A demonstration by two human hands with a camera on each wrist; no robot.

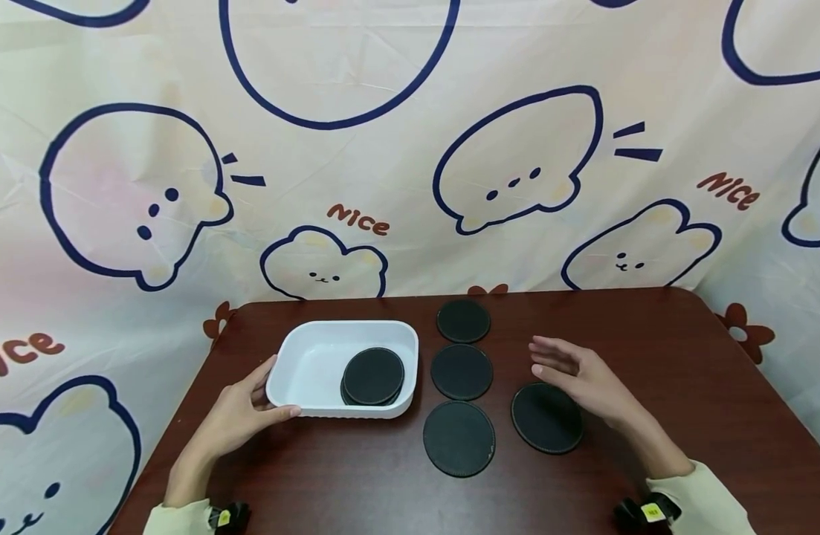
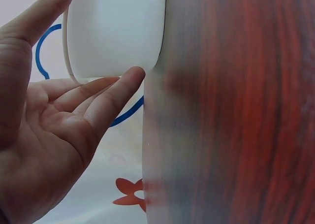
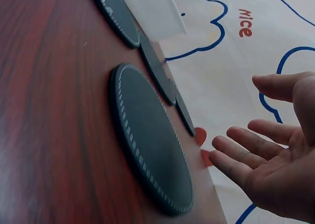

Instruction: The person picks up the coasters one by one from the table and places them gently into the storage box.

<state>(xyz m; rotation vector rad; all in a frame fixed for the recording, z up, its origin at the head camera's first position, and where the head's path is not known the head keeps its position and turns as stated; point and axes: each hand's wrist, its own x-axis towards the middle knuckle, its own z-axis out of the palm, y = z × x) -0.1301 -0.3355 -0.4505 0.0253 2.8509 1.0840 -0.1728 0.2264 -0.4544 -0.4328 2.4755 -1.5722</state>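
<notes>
A white rectangular plastic tray (image 1: 309,371) stands on the left part of the table. Inside it, toward its right end, lies a small stack of round black coasters (image 1: 373,376). My left hand (image 1: 236,416) holds the tray by its near left corner, thumb along the front and fingers at the left end; the left wrist view shows the fingertips against the tray wall (image 2: 115,37). My right hand (image 1: 586,379) hovers with fingers extended and nothing in them, just over the far edge of a large black coaster (image 1: 547,418). White stitching rings that coaster (image 3: 152,140) in the right wrist view.
Between tray and right hand, three black coasters form a column: a small one (image 1: 463,321) at the back, a middle one (image 1: 461,371), and a larger one (image 1: 459,439) in front. The dark brown table (image 1: 356,483) ends at a patterned cloth backdrop (image 1: 410,186).
</notes>
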